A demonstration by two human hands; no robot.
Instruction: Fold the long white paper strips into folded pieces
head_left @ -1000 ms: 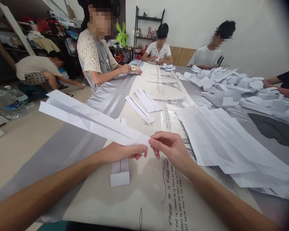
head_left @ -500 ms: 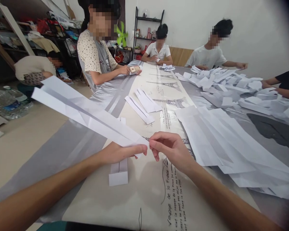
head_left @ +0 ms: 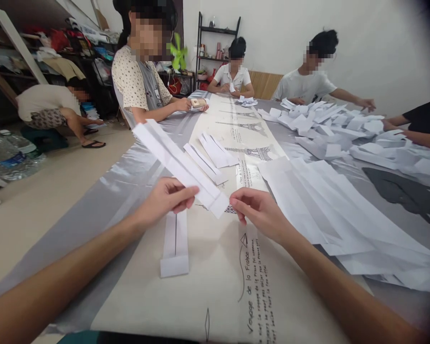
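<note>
Paper strip (head_left: 179, 165), long, white and folded lengthwise, is held up above the table (head_left: 103, 200), slanting from its far end at upper left down to its near end between the two hands.

Far left, a person crouches on the floor by cluttered shelves, with clear plastic bottles (head_left: 10, 153) lying nearer the camera. Next along, the left hand (head_left: 165, 199) pinches the strip from below, thumb and fingers pressed together on its lower edge just short of the near end. Under that hand another folded strip (head_left: 175, 243) lies flat on the printed tablecloth (its near end is turned over into a small flap). Beyond, a person in a dotted shirt sits at the table's left edge, and a few more folded strips (head_left: 211, 155) lie in the middle of the cloth.

Right hand (head_left: 260, 212) sits just beside the strip's near end, fingers curled together with thumb against fingertips; whether it touches the paper I cannot tell. Further right, a heap of loose white sheets (head_left: 329, 210) spreads over the table, with other people seated behind it.
</note>
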